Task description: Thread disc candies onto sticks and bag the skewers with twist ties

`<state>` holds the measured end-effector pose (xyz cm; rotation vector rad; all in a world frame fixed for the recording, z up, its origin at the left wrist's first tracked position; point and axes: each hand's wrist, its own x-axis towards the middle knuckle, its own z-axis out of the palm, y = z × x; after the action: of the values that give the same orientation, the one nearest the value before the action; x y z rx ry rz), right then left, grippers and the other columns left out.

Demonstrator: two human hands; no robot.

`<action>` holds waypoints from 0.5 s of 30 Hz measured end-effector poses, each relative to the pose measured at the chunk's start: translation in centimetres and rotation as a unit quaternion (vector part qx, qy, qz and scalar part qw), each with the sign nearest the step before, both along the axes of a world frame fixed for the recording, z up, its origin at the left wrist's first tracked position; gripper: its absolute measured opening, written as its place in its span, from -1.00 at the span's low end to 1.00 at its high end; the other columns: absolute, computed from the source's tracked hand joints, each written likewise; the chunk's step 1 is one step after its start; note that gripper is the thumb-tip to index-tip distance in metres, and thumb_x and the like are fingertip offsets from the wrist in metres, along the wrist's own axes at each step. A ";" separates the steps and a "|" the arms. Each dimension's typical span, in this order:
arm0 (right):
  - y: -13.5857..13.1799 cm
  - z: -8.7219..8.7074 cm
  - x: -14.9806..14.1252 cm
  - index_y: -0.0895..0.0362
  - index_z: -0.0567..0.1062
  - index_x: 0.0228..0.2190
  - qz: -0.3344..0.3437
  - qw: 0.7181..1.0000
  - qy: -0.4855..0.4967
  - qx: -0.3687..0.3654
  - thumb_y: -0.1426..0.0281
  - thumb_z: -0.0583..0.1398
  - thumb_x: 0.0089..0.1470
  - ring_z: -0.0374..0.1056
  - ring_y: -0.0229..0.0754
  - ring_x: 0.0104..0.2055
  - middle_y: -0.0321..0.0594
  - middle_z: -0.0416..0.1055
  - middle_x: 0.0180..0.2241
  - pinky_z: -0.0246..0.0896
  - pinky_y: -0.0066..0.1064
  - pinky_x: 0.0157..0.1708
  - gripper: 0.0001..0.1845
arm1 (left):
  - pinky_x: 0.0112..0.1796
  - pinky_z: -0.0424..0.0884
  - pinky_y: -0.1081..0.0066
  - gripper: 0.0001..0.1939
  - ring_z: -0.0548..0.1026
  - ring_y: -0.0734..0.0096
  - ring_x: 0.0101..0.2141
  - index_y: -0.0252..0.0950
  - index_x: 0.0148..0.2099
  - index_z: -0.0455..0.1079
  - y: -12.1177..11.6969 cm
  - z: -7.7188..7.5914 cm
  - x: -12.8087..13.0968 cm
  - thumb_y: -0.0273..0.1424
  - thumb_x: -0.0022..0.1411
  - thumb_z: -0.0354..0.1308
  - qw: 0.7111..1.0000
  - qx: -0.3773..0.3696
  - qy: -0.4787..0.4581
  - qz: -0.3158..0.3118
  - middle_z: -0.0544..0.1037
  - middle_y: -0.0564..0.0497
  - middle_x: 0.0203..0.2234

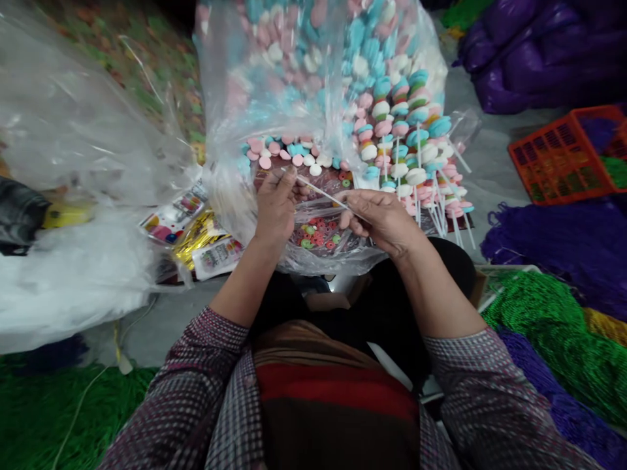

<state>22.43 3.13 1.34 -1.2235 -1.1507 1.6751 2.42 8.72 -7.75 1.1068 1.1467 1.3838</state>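
The light is dim — outer edges look blurred.

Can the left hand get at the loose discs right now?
Probably yes: the discs lie just beyond the left hand, below the bag, with nothing obvious between; its fingers hold the stick, though.

Bag [215,91] behind stick [323,192], crate [546,156] right

A finely checked shirt [235,411], dark and whitish with purplish-red tints, hangs open on either side of a broad red band [337,390] crossing the inner garment [337,437]. Chestward of the band that garment is dark brown; lapward come brown stripes [313,346], then black legwear [401,300].
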 end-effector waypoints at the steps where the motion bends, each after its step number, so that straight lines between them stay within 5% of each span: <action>1: 0.0 0.0 0.0 0.15 0.62 -0.26 0.002 1.000 0.010 -0.003 -0.02 0.45 -0.06 0.16 -0.38 -0.61 -0.26 0.54 -0.52 -0.09 -0.48 -0.64 -0.48 | -0.31 0.57 0.39 -0.64 0.62 0.45 -0.34 -0.16 -0.14 0.43 0.0 0.1 -0.1 0.02 0.44 0.12 1.000 -0.002 -0.016 -0.001 0.58 0.05 -0.40; 10: 0.0 0.1 0.0 0.15 0.65 -0.26 0.020 0.997 0.078 0.007 0.06 0.51 -0.08 0.26 -0.41 -0.60 -0.27 0.58 -0.49 0.02 -0.54 -0.66 -0.53 | -0.51 0.44 0.56 -0.74 0.50 0.60 -0.56 -0.19 -0.37 0.37 -0.9 2.9 0.9 -0.28 0.31 0.36 0.973 -0.075 -0.218 0.032 0.52 0.17 -0.57; 15: -0.2 -0.1 0.0 0.12 0.66 -0.25 0.014 0.997 0.070 0.021 0.07 0.52 -0.08 0.29 -0.41 -0.56 -0.29 0.59 -0.46 0.11 -0.56 -0.62 -0.54 | -0.51 0.44 0.57 -0.75 0.48 0.61 -0.57 -0.18 -0.39 0.36 -0.8 3.4 1.0 -0.35 0.36 0.29 0.972 -0.102 -0.209 0.037 0.51 0.16 -0.58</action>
<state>22.40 2.96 1.28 -1.0502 -1.1161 1.7203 3.41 7.91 -4.34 0.5949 0.9992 1.4352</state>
